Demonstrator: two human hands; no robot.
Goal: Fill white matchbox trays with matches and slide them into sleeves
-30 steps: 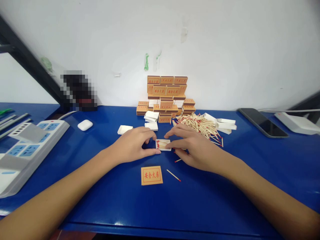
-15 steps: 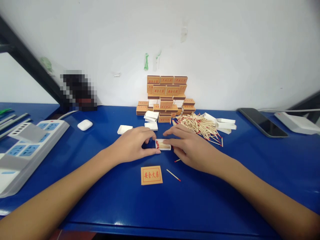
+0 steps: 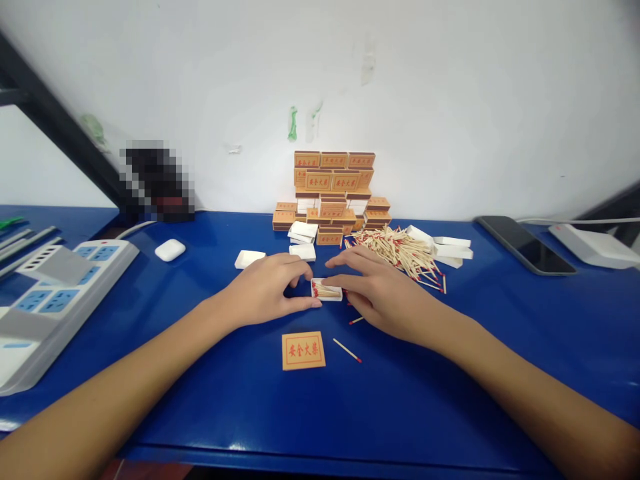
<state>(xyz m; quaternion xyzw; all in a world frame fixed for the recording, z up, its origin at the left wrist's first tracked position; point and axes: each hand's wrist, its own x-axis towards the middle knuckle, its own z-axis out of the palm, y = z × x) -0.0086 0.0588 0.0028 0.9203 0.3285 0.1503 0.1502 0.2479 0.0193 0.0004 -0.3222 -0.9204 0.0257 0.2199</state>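
Note:
A small white matchbox tray (image 3: 327,298) with red-tipped matches (image 3: 326,291) in it lies on the blue table between my hands. Thumb and index finger of my left hand (image 3: 270,287) pinch the tray's left end. My right hand (image 3: 385,293) hovers at the right end, fingers spread, one fingertip touching the matches inside; its thumb is partly hidden. Closer to me lies an orange matchbox sleeve (image 3: 303,351) with red characters. A loose match (image 3: 347,350) rests to its right, and another match (image 3: 357,321) shows below my right hand.
A heap of matches (image 3: 400,250) spreads behind my right hand. Stacked matchboxes (image 3: 333,180) stand against the wall. White trays lie left (image 3: 249,259) and right (image 3: 453,251). A phone (image 3: 525,245) is at the right, a power strip (image 3: 70,293) and white earphone case (image 3: 170,250) at the left.
My right hand's fingers have shifted slightly over the matches in the tray. The matches lie a little differently; my left hand has stayed in place.

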